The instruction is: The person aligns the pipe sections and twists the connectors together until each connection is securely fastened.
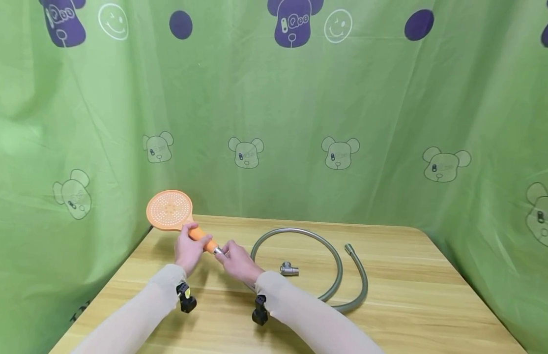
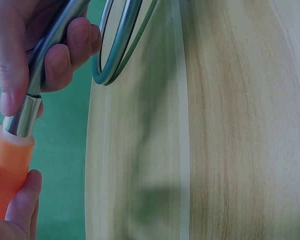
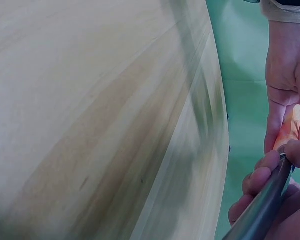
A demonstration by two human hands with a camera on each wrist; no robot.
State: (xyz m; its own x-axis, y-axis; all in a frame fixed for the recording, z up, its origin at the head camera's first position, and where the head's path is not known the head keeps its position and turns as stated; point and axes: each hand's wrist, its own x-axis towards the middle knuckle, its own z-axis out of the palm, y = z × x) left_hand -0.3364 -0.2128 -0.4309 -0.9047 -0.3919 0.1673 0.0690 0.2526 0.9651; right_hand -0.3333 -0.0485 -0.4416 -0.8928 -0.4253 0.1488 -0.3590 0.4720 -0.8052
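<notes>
My left hand (image 1: 188, 250) grips the orange handle of a shower head (image 1: 169, 210), whose round perforated face is turned up at the table's far left corner. At the handle's lower end, my right hand (image 1: 239, 262) pinches the metal end fitting (image 2: 24, 116) of a grey shower hose (image 3: 264, 205). In the left wrist view that fitting meets the pale collar at the handle's end, and the fingers curl round the hose just behind it. From the right hand the hose (image 1: 340, 268) loops over the table, its other end fitting (image 1: 348, 248) lying free on the right.
A small metal valve fitting (image 1: 289, 269) lies on the wooden table (image 1: 411, 280) inside the hose loop. Green patterned curtain (image 1: 296, 108) hangs behind the table and along both sides. Black wrist cameras (image 1: 186, 297) are strapped to both sleeves.
</notes>
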